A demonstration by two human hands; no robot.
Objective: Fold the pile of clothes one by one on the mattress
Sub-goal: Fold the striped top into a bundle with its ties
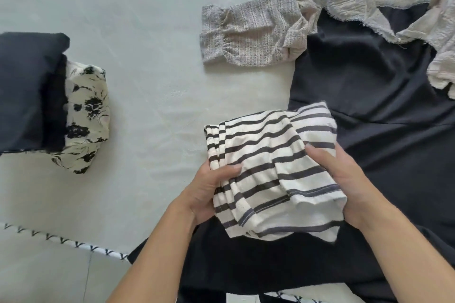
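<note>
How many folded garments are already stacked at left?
2: a dark one on top, a floral one beneath, poking out right. More may be hidden underneath.

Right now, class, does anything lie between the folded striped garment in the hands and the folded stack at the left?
Nothing visible does. The striped garment is held by both hands, left hand and right hand; only bare mattress lies before the folded stack.

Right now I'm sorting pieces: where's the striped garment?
Head view, lower centre-right: the striped garment is gripped between left hand and right hand, over the dark garment.
</note>
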